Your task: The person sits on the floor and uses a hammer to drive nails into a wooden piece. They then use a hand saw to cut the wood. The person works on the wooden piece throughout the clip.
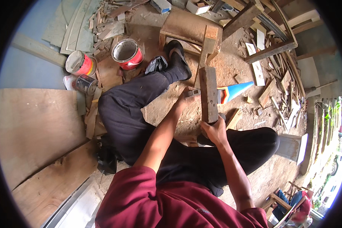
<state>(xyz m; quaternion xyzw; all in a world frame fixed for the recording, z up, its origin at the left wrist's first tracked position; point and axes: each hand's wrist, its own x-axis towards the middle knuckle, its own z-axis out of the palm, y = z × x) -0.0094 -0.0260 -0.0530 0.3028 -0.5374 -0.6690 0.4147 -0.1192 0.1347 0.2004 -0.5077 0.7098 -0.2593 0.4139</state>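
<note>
So the right hand [216,132] was clamped on the near end of a chunky wooden block [209,93], which was up in front of the body between the bent legs, pointing away from the wearer. The left hand [188,98] was just left of the block, fingers curled around a small grey tool [194,92], and I honestly couldn't tell what kind. A handsaw [237,92] with a blue blade and orange-and-black handle showed just right of the block, its handle partly hidden behind it. Further out was a low wooden bench [186,26] with a narrow board [208,46] against it. Two red-sided paint cans [128,57] [81,64] and a smaller dark can [86,84] were off to the left, and wood scraps [283,87] littered the right side of the dirt floor [237,114]
</note>
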